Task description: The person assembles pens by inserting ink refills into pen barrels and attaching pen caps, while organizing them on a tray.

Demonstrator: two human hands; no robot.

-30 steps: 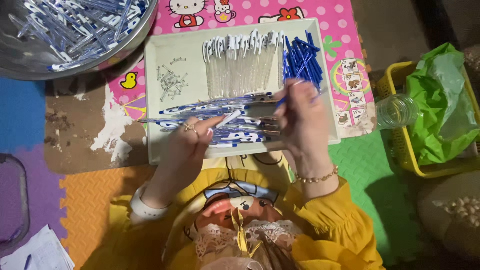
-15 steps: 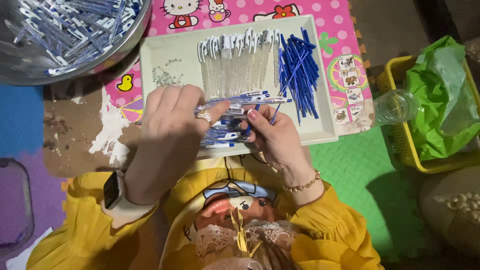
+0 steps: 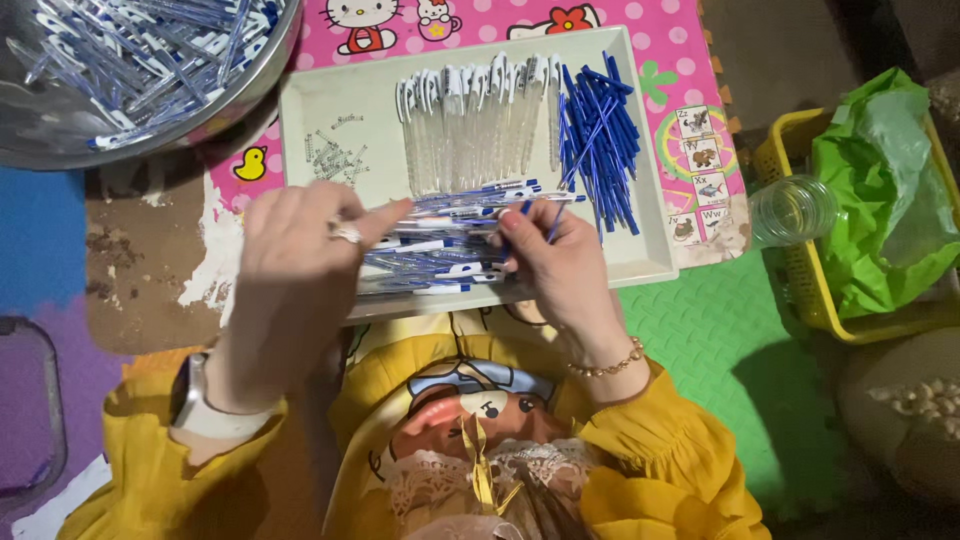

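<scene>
Assembling ballpoint pens over the white tray (image 3: 330,110), the left hand (image 3: 295,265) is pinching a clear pen barrel (image 3: 470,200) while the right hand (image 3: 560,260) is gripping a blue refill (image 3: 552,225), which seemingly needs aligning with the barrel's open end.

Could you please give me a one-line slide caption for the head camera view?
Left hand and right hand hold pens over a white tray of clear barrels and blue refills.
</scene>
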